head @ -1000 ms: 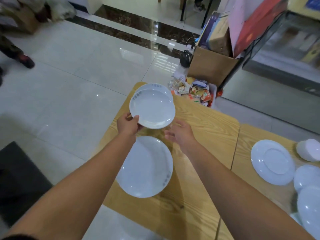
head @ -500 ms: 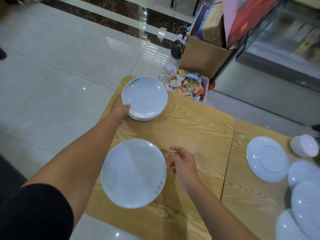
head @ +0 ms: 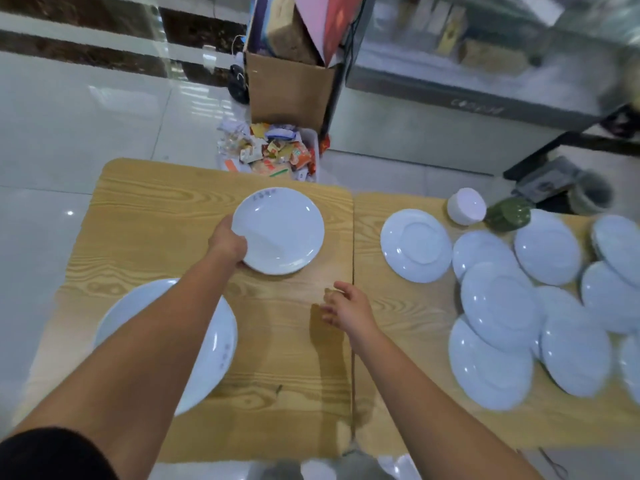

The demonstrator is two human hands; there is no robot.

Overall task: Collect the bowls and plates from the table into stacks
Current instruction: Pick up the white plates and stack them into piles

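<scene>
In the head view, the left hand (head: 227, 242) is gripping the near-left rim of a small plate (head: 278, 230), its fingers curling round the edge. The small plate is sitting toward the far middle of the left wooden surface (head: 156, 216). Whether another plate is lying under it cannot be told. The right hand (head: 349, 308) is hovering above the seam between the two surfaces, fingers loosely bent and holding nothing. A large plate (head: 211, 344) is lying at the near-left corner, partly hidden under the left forearm.

On the right surface (head: 398, 306), many scattered plates (head: 498, 306) are overlapping one another, some blurred. An upturned plate (head: 415, 244) is lying apart from them, closest to the seam, with an overturned bowl (head: 465, 206) just behind it.

The step in hand looks like settling the small plate and fetching the next piece. To do it well, the left hand should be letting go only once the small plate is resting flat. The right hand should be taking the upturned plate first, since nothing is lying on it. Sliding fingers under its rim and turning it face up should be making it nest properly. The overlapping ones could slip if any is pulled from below.
</scene>
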